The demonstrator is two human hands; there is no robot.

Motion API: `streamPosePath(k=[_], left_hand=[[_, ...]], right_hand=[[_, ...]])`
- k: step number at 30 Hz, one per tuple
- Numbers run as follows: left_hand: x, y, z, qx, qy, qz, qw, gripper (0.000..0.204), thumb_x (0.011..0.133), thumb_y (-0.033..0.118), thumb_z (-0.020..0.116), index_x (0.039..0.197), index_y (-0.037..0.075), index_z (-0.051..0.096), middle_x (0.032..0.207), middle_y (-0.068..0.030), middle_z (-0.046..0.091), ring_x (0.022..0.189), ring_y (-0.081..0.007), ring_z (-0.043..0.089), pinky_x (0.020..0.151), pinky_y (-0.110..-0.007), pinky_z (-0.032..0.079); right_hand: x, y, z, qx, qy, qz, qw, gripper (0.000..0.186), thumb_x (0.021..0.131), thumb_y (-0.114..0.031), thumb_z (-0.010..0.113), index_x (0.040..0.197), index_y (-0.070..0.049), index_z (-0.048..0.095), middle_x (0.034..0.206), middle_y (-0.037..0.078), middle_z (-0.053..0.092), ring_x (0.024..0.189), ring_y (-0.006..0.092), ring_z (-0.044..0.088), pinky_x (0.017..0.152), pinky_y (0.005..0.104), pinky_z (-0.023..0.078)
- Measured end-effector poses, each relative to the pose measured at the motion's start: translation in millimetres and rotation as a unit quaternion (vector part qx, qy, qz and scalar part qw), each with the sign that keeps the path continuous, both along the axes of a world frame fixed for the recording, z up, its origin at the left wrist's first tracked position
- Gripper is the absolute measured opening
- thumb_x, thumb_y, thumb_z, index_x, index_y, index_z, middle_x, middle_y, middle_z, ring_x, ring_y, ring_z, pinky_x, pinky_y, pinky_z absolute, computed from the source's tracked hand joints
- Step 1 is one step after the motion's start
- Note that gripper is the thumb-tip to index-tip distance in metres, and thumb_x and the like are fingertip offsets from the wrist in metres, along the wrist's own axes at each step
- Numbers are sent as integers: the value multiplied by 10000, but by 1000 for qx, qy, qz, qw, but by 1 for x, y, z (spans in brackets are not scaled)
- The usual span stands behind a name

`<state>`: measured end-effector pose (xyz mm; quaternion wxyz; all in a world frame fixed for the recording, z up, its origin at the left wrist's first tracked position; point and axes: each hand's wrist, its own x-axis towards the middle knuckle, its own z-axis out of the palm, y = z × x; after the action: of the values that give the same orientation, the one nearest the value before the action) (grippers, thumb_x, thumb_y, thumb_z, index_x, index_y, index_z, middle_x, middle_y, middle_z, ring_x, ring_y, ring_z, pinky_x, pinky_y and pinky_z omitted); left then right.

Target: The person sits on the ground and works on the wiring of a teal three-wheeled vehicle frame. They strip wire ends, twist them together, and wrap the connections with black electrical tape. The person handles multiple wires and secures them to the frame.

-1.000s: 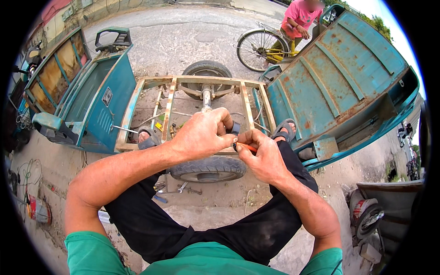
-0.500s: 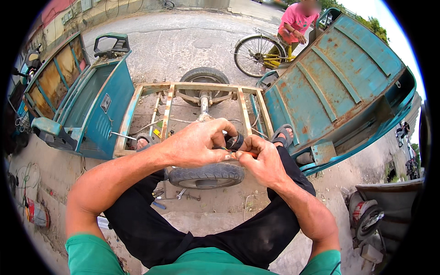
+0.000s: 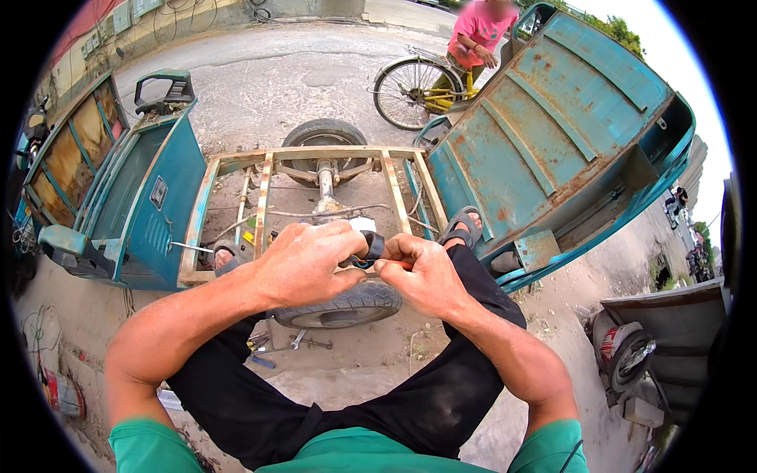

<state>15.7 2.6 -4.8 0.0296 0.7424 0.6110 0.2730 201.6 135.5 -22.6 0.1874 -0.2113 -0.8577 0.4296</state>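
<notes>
My left hand [image 3: 307,264] is closed around a dark round piece that looks like a roll of black electrical tape [image 3: 376,245]. Thin coloured wires show faintly beside its thumb. Close against it, my right hand [image 3: 422,274] pinches a thin orange wire [image 3: 398,264] between thumb and fingers. Both hands meet above the near tyre [image 3: 347,309] of a vehicle frame [image 3: 264,197]. My fingers hide where the wire and the tape come together.
A blue-green cab part [image 3: 150,213] stands at the left, and a rusty blue-green cargo bed [image 3: 544,118] tilts at the right. Wrenches [image 3: 298,339] lie on the ground below the tyre. Beyond the frame, a person in pink [image 3: 477,35] is beside a yellow bicycle [image 3: 418,93].
The view has shifted, so the surroundings sit further left. My left fingers have folded down closer around the tape, and more of the roll's round side shows. Both hands stay together.
</notes>
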Motion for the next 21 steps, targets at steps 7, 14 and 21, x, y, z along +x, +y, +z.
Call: streamPosePath(k=[7, 14, 21], left_hand=[[-1, 4, -1, 0, -29, -27, 999, 145, 848, 126, 730, 940, 30, 674, 867, -140, 661, 831, -356, 671, 711, -453, 525], [-11, 4, 2, -49, -65, -98, 992, 174, 845, 125, 736, 952, 10, 662, 873, -154, 669, 831, -375, 666, 722, -458, 523], [0, 2, 3, 45, 14, -28, 998, 344, 788, 107, 753, 1112, 60, 645, 831, -122, 636, 747, -349, 647, 656, -440, 521]], right_hand=[[1, 0, 3, -1, 7, 7, 1000, 273, 858, -194, 677, 893, 76, 679, 786, 184, 684, 716, 209, 639, 685, 370, 514], [1, 0, 1, -28, -24, 28, 999, 294, 851, -223, 673, 868, 70, 681, 757, 173, 672, 696, 205, 623, 665, 380, 502], [-1, 11, 4, -196, -57, 54, 977, 276, 872, -235, 648, 781, 25, 662, 713, 50, 630, 641, 127, 540, 589, 320, 444]])
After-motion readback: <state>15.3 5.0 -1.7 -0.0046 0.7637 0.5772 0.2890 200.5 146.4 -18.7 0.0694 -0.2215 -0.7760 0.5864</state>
